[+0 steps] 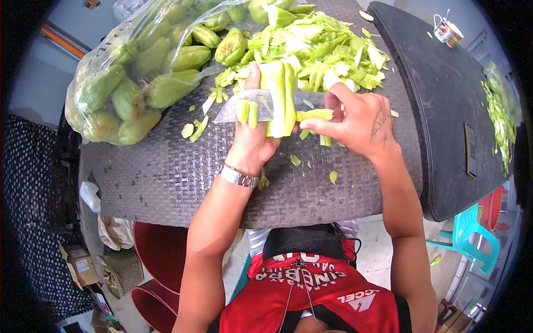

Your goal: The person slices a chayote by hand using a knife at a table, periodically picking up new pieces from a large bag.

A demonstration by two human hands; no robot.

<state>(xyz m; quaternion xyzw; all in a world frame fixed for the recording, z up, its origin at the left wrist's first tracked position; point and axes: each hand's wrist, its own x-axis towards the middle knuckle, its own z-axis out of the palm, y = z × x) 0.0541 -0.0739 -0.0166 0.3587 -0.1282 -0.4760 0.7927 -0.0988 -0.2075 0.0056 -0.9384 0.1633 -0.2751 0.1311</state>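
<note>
My left hand [256, 141], with a metal watch at the wrist, holds a partly peeled chayote [279, 100] upright over the woven table. My right hand [358, 116] grips the near end of a broad knife; its handle is hidden by the fingers. The knife blade [245, 106] lies level across the chayote, its tip pointing left, with small green pieces stuck on it. A pale green strip [314, 115] lies between my right thumb and the chayote. Just beyond my hands spreads a heap of chayote peelings [316, 45]. Whole chayotes [231, 46] lie beside the heap.
A clear plastic bag [120, 83] full of chayotes stands at the left. The woven tabletop [200, 166] has scattered scraps. On the black table [437, 104] at the right are a mug [448, 32], a phone-like object [471, 150] and more peelings [499, 120]. A turquoise chair [474, 241] stands below.
</note>
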